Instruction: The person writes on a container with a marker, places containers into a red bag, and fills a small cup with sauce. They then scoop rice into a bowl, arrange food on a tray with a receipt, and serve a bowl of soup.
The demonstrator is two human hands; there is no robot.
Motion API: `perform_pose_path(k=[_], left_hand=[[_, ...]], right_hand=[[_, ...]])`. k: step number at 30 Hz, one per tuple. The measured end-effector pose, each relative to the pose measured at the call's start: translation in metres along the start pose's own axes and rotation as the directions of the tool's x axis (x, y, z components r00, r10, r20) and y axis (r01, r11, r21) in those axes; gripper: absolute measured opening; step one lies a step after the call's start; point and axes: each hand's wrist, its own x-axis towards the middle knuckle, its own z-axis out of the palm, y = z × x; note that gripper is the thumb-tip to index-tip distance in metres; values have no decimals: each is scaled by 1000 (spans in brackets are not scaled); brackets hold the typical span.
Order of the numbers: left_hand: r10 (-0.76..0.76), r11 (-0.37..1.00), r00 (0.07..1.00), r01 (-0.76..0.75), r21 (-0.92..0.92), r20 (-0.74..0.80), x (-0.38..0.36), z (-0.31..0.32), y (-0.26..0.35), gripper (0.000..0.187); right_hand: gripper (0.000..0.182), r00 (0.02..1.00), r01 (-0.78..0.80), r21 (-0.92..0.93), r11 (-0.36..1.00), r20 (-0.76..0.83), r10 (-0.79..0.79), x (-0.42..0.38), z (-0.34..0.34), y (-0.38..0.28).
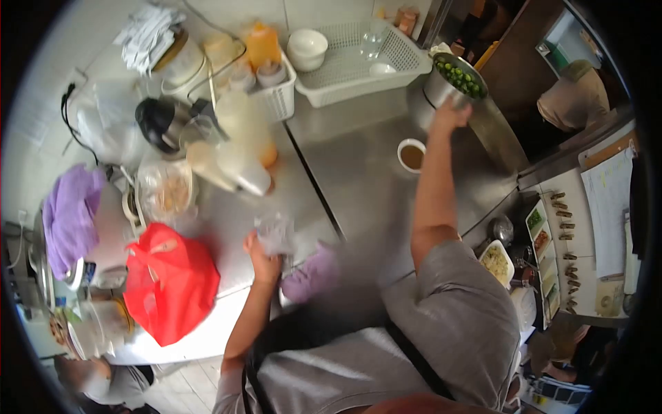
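Note:
My left hand (263,259) is closed around a clear, crumpled-looking plastic item (274,233) above the steel counter, beside a purple cloth (312,274). My right arm stretches to the back right, where my right hand (453,116) is at the near side of a metal pot (441,86) of green pieces. Its fingers are blurred, so whether they grip the pot is unclear. A small white bowl of brown liquid (412,156) rests on the counter left of my right forearm.
A red bag (169,283) and a purple towel (72,217) are at the left. Bottles (241,131) and a white basket (365,86) stand behind. Food trays (543,255) line the right. Co-workers are at the lower left (121,383) and upper right (574,96).

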Motion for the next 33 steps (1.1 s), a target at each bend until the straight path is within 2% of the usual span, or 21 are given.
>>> perform_pose_path(k=[2,3,5,8,10,11,12,13,15,17,18,19,20,21,22,23,24,25,28,30,33], left_hand=[[-40,999,997,41,-10,67,1,-1,0,28],[-64,998,993,61,31,103,0,-2,1,30],[-245,954,954,269,-135,170,-6,4,-3,33],[-217,957,966,239,-164,140,-7,12,-11,25],[-228,940,960,260,-221,161,-7,10,-8,25],[-289,889,934,344,-302,212,-1,4,5,30],[-341,822,902,423,-381,265,4,2,13,36],[-302,866,911,385,-318,281,7,1,10,36],[-234,933,921,303,-195,313,7,0,2,38],[-215,933,874,316,-173,436,28,-13,25,37],[-218,930,848,331,-161,483,37,-18,36,37],[-165,956,880,253,-146,446,37,-14,34,34],[-125,976,908,184,-114,399,38,-11,33,30],[-36,996,933,61,-59,357,57,-39,86,28],[51,998,911,-34,-49,410,57,-35,84,31],[19,985,874,65,-157,485,58,-45,90,29],[47,992,910,4,-122,412,56,-47,93,26],[76,996,934,-53,-76,350,50,-52,94,23],[-30,991,946,-13,131,322,37,-101,103,26],[20,996,954,-44,72,300,26,-127,101,30],[148,987,985,-152,43,94,3,-160,92,30]], right_hand=[[69,901,-377,64,924,-208,382,49,-1,20],[65,909,-366,74,928,-184,373,65,-1,25],[58,927,-345,96,933,-121,355,91,9,32],[60,979,-202,-77,976,17,204,125,40,61],[39,984,45,-325,945,175,13,142,46,96],[37,917,-116,-341,933,324,233,146,37,78],[35,781,-259,-381,888,458,424,148,28,56],[34,737,-75,-502,862,554,387,143,25,38],[29,506,-127,-338,933,787,354,115,18,-20],[17,16,-155,49,987,999,-47,38,-5,-106],[15,-185,-203,-13,979,983,-25,-8,-24,-143],[18,-356,-247,23,969,928,-112,-56,-52,-182],[29,-541,-174,487,856,679,-496,-96,-57,-195],[30,-563,-93,788,609,463,-684,-140,-77,-217],[30,-591,114,857,503,465,-659,-174,-91,-227],[31,-602,300,885,356,465,-649,-207,-105,-234],[32,-595,467,865,186,463,-657,-234,-112,-240],[27,-597,573,805,152,537,-597,-254,-110,-236],[12,-659,612,755,236,651,-376,-272,-93,-228],[6,-711,575,811,110,562,-423,-277,-93,-231],[6,-676,582,809,83,538,-504,-271,-90,-263]])
